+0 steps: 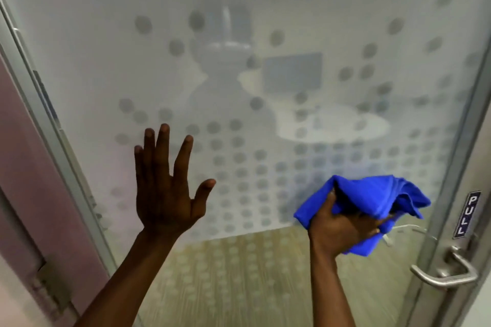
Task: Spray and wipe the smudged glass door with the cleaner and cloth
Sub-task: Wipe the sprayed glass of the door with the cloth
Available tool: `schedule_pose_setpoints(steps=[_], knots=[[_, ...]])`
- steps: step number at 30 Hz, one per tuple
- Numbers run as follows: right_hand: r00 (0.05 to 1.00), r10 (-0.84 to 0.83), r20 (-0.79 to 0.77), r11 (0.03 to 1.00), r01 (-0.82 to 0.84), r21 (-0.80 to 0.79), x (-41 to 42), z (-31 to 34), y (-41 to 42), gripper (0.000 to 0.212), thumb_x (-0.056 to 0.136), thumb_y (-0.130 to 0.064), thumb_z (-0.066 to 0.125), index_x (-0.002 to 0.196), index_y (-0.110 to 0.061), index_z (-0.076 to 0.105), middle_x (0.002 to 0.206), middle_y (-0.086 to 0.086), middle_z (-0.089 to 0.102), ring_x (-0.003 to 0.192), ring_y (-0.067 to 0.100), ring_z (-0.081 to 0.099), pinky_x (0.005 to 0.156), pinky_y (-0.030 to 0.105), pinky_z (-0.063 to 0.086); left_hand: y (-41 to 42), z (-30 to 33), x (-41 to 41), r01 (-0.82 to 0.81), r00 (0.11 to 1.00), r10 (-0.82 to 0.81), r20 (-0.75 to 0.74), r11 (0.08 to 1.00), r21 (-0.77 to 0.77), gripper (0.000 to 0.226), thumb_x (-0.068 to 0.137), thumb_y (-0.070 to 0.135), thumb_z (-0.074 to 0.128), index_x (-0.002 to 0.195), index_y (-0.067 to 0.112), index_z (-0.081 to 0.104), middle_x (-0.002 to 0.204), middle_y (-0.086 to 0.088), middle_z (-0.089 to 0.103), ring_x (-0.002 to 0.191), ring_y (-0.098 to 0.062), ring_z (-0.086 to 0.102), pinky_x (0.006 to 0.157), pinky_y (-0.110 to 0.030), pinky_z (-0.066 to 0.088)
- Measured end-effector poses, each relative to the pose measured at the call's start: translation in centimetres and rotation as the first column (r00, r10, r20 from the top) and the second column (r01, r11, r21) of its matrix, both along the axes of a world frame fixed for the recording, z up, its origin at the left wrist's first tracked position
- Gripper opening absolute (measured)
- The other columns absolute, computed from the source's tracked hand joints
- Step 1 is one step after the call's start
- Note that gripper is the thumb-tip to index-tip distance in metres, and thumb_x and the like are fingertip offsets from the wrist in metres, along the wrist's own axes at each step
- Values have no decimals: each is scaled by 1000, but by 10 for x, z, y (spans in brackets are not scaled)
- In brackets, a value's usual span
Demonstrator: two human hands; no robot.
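The frosted glass door (239, 48) with grey dots fills the view in front of me. My left hand (166, 188) is raised before the lower left of the pane, palm toward the glass, fingers spread, holding nothing. My right hand (342, 225) grips a bunched blue cloth (377, 199) against the lower right of the pane. No spray bottle of cleaner is in view.
A metal lever handle (449, 273) sits at the door's right edge under a "PULL" sign (467, 214). The metal door frame (53, 127) runs down the left beside a pinkish wall (21, 154). Wood-look floor shows through the clear lower glass (239, 273).
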State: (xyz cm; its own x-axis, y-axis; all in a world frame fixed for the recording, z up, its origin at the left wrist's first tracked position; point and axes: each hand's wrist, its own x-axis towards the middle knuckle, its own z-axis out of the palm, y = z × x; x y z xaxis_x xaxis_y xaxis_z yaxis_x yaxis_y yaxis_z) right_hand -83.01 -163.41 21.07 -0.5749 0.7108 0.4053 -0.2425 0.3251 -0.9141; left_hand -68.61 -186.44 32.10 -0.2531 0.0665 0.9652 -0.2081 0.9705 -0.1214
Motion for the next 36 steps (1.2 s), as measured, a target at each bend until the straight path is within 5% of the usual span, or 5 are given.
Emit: schedule_pose_setpoints(steps=[9,15,21,30,36], knots=[[860,354,-367,644,60,762,38,76,-46,79,89,-67,47,158,-32,33,165,19,27,156,43,16,124,62,8,-1,-2,1,-15,999,16,-28,1000,25,76,98,58,33,155,8,30,163,-28,24,154,-42,21,125,-57,19],[990,-75,-117,989,89,114,-51,188,70,96,89,-74,19,159,-9,31,169,18,20,157,42,16,124,61,16,3,4,2,-113,993,108,55,988,102,84,96,65,29,158,10,24,167,-27,10,157,-43,7,126,-62,10],[975,-36,-217,953,99,285,-24,313,34,90,83,-70,18,159,-25,33,172,11,12,160,35,9,125,54,11,4,3,1,-104,994,99,55,990,96,85,97,65,26,159,9,17,167,-26,9,156,-44,6,126,-61,9],[630,723,-283,48,363,931,85,246,-114,67,99,-61,41,160,-37,28,172,5,17,160,33,6,125,58,7,-5,1,12,245,947,-201,-249,956,163,86,97,65,22,160,9,3,163,-26,13,158,-36,5,124,-66,8],[862,286,-418,674,129,727,19,273,-21,65,97,-50,44,159,-34,32,170,10,25,157,36,19,123,59,19,-7,-2,10,189,974,-177,-143,979,74,105,85,79,28,160,13,-4,169,-15,-7,155,-48,1,122,-70,5]])
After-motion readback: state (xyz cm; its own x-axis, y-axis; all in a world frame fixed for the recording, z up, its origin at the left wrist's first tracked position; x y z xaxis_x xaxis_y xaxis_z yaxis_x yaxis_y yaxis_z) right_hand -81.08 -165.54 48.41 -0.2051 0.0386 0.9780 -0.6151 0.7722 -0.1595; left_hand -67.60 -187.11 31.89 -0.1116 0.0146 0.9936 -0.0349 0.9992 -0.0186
